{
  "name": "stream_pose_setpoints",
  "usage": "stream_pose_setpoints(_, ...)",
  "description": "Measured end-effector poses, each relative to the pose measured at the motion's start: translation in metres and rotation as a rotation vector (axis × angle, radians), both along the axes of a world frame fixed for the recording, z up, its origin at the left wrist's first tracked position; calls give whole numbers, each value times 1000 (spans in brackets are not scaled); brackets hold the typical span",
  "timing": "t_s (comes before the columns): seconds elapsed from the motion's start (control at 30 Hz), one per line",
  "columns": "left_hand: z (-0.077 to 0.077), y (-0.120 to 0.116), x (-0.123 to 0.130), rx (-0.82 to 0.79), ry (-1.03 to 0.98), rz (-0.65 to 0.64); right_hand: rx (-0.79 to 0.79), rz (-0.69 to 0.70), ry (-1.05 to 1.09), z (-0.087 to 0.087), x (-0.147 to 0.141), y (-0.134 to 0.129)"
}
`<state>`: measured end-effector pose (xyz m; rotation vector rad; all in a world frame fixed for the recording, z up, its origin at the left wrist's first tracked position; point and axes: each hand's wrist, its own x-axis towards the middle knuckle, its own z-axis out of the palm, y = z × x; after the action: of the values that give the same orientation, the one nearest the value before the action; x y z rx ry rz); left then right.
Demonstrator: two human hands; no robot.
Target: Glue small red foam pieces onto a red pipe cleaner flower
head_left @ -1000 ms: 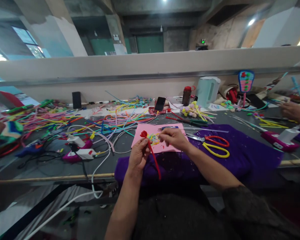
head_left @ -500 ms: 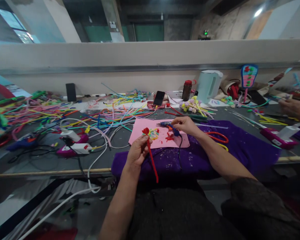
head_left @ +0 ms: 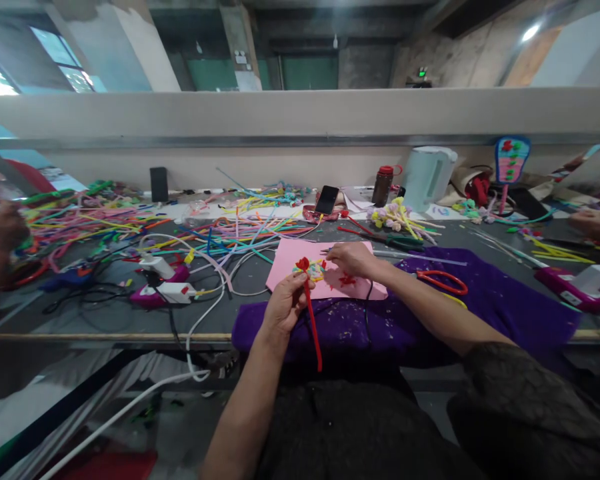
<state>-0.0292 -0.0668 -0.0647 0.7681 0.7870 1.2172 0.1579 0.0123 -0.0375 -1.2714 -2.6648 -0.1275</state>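
My left hand pinches a red pipe-cleaner flower just below its head, and the long red stem hangs down past the palm. My right hand is over the pink sheet, its fingers drawn together and pointing left. Beneath it the glue gun is mostly covered, with only the nozzle showing at the fingertips; what the fingers hold, if anything, is hidden. Small red pipe-cleaner pieces lie on the sheet below the right hand. Yellow and pale green bits lie behind the flower.
A purple cloth covers the table's front edge. Red-handled scissors lie right, pliers behind. Loose pipe cleaners, power strips and cables spread left. A phone, bottle and kettle stand behind. Other people's hands show at both sides.
My right hand has moved left from the glue gun's rear, over its body, covering most of it. My left hand still holds the red flower. Another person's hand has appeared at the left.
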Motion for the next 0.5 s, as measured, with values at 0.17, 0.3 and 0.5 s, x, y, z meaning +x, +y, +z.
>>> stream_pose_setpoints(0.17,-2,-1,-2,-6,16,-20,-5,9,-179,-1,-27,12)
stream_pose_setpoints(0.3,-4,-1,-1,6,14,-28,-14,-16,-212,-7,-31,13)
stream_pose_setpoints(0.5,-3,-1,-1,12,25,-20,-12,-65,-151,0,-21,6)
